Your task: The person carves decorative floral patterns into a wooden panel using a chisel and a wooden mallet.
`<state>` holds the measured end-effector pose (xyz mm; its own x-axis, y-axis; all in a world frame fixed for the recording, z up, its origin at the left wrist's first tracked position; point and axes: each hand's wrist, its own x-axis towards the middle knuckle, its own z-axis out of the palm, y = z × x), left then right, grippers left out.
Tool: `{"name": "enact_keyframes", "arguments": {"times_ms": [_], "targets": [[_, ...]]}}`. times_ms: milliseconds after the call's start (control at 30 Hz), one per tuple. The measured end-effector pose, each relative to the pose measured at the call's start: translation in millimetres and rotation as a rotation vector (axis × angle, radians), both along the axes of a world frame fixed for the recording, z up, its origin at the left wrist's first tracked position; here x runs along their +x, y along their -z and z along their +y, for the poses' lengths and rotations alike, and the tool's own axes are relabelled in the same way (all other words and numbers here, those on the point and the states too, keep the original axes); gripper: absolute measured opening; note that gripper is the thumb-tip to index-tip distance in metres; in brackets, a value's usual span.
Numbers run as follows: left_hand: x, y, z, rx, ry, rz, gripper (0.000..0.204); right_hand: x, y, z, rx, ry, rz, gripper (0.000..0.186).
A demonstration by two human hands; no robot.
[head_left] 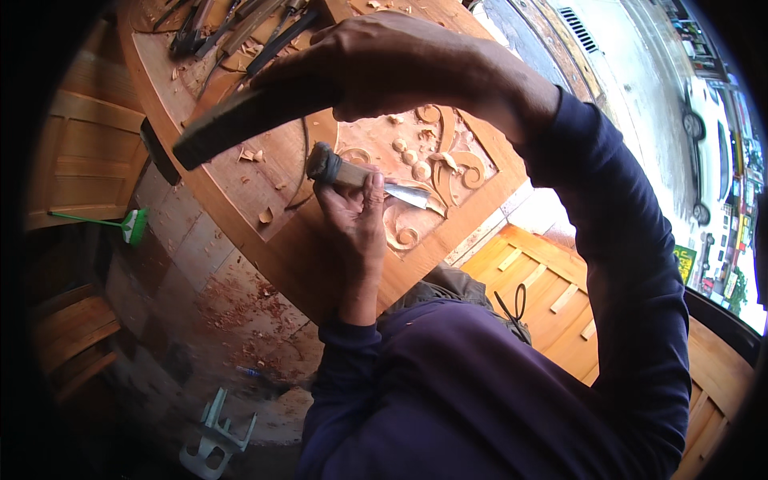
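Observation:
My left hand (358,224) is closed around the wooden handle of a carving chisel (408,194). Dark wrapping covers the butt of its handle, and the bright blade points right, its tip at the carved relief. Under it lies a wooden panel (472,222) with raised scrolls and round berry-like shapes. Above the chisel, my right hand (380,64) grips a thick, dark wooden mallet (248,120), which reaches left and is raised over the panel. The mallet's end stands apart from the chisel butt. My right-hand fingers are partly hidden behind the mallet.
Several carving tools (240,36) lie at the panel's far left, among loose shavings. More shavings (252,308) litter the tiled floor. A green broom (133,226), a pale plastic stool (214,438) and wooden door panels (524,272) surround the work. Outside stands a white car (709,152).

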<state>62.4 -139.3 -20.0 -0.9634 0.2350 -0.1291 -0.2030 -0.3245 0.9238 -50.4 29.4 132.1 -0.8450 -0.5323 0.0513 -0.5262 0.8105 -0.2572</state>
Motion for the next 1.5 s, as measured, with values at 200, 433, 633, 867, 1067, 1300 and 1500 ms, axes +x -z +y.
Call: {"name": "enact_keyframes", "arguments": {"times_ms": [200, 433, 633, 867, 1067, 1300, 1500], "targets": [[-1.3, 8.9, 0.6, 0.003, 0.048, 0.099, 0.052, 4.6, -16.4, 10.0, 0.251, -0.071, -0.006, 0.062], [-5.4, 8.4, 0.6, 0.005, 0.047, 0.105, 0.051, 5.8, -29.9, 3.9, 0.321, 0.043, -0.305, 0.081], [-5.9, 9.4, 5.3, -0.026, 0.052, 0.099, 0.053, 8.0, 18.8, 31.9, -0.104, 0.070, -0.004, 0.082], [-7.7, 13.0, 4.1, -0.042, 0.123, 0.096, 0.055, 7.5, 6.5, 39.1, 0.117, -0.060, -0.012, 0.077], [-9.7, 17.4, 4.3, -0.023, 0.127, 0.068, 0.058, 16.3, -3.0, 30.0, 0.224, 0.036, -0.156, 0.079], [-12.5, 12.8, 9.6, 0.012, 0.108, -0.006, 0.058, 16.7, 15.7, 38.0, 0.068, 0.096, -0.026, 0.081], [-12.0, 18.7, 10.7, 0.005, 0.127, 0.017, 0.056, 17.6, 13.4, 39.4, -0.090, 0.168, -0.208, 0.085]]}}
